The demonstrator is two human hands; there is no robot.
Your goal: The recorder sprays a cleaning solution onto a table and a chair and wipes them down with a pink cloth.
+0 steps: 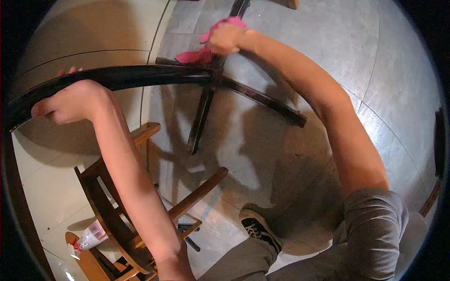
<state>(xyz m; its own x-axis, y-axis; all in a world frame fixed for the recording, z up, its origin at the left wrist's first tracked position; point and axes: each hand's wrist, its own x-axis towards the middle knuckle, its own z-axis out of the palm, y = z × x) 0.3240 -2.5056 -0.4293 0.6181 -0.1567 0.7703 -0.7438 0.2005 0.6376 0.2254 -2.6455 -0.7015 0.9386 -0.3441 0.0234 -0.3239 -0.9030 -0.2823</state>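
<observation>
A dark, glossy post (154, 76) runs from the left edge to a four-legged base with dark feet (267, 100) near the picture's centre. My left hand (72, 100) is wrapped around the post at the left, its fingertips showing beyond the far edge. Above the base, my right hand (226, 38) grips a pink cloth (197, 56) against the leg that points to the top of the picture. Part of the cloth hangs out to the left of the hand, over another foot. The right fingertips are hidden by the hand and blur.
Below my left arm is a wooden chair (109, 224) with a leg (198, 193) sticking out to the right. A clear spray bottle with a red part (93, 235) lies beside it. My shoe (260, 228) rests on the grey tiled floor (316, 168). Dark furniture stands at the right edge.
</observation>
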